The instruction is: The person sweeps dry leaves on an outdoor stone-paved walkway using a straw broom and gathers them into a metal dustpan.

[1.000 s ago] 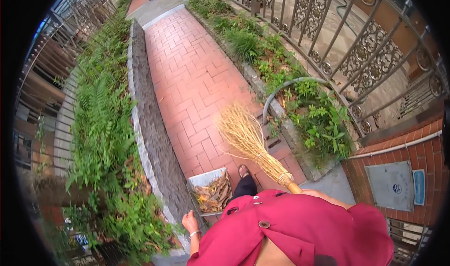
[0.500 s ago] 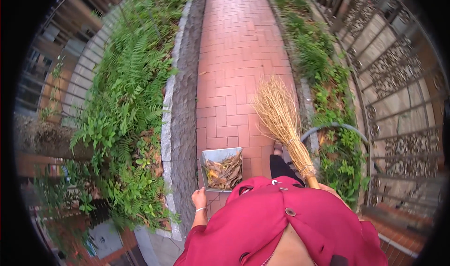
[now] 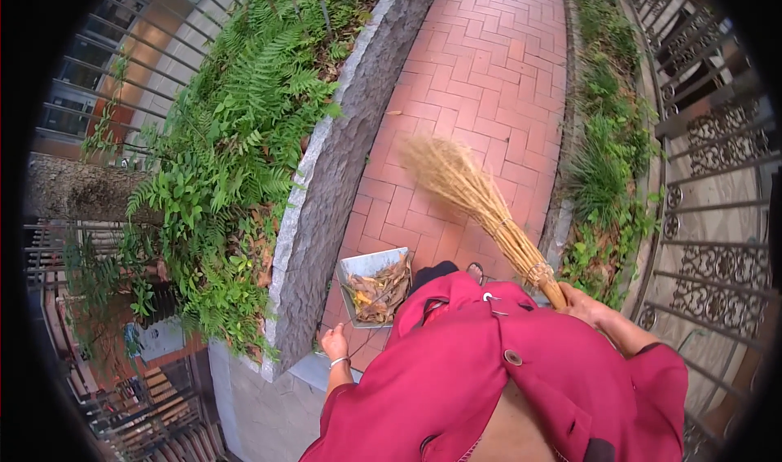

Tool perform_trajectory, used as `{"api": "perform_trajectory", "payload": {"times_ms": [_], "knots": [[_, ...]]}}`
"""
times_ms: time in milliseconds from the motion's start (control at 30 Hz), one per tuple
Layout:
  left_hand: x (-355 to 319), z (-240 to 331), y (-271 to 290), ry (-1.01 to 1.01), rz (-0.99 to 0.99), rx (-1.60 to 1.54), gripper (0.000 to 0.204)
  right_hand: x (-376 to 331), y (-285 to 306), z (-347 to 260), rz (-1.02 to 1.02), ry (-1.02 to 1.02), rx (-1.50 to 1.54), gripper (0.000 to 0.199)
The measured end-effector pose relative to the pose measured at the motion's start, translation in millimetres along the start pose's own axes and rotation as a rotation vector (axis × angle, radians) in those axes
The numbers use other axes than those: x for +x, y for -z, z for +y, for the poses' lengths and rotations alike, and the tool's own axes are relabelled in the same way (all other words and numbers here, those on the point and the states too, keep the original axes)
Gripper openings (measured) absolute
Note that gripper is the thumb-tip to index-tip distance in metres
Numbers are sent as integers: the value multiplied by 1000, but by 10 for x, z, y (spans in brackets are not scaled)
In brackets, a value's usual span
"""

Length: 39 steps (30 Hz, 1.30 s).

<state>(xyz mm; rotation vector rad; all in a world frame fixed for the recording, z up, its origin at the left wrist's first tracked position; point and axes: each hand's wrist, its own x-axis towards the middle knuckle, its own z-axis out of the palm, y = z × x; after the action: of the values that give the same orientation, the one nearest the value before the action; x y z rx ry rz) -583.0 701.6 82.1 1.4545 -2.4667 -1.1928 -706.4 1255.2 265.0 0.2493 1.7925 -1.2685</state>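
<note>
Two bare hands at work on a brick path (image 3: 481, 63): right hand (image 3: 580, 303) clenched around a straw broom (image 3: 468, 189), left hand (image 3: 334, 344) gripping the handle of a leaf-filled dustpan (image 3: 371, 287) beside a stone kerb (image 3: 326, 193)

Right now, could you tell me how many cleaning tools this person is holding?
2: a straw broom gripped in the right hand, bristles over the brick path, and a dustpan full of dry leaves held by the left hand.
</note>
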Motion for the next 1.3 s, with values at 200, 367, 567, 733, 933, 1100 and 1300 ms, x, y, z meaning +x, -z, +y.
{"api": "perform_trajectory", "payload": {"times_ms": [200,367,567,733,933,1100,1300], "knots": [[-291,1190,-491,104,143,40,29,916,966,-686,-140,110,-453,53],[40,1186,-1022,121,255,11,29,1803,1705,-1113,-211,92,-603,48],[145,2223,-1579,333,300,-196,30,2359,2927,-1914,-34,-35,-402,51],[423,2718,-1918,355,321,-213,28,3325,3954,-2514,252,19,-120,39],[724,3120,-2480,394,362,-251,27,3603,4738,-2933,193,87,45,43],[578,4841,-3153,395,420,-375,27,3091,5548,-3057,-65,-47,-93,54],[704,6111,-3689,301,460,-303,26,3576,6601,-3040,-231,-17,-197,49]]}}
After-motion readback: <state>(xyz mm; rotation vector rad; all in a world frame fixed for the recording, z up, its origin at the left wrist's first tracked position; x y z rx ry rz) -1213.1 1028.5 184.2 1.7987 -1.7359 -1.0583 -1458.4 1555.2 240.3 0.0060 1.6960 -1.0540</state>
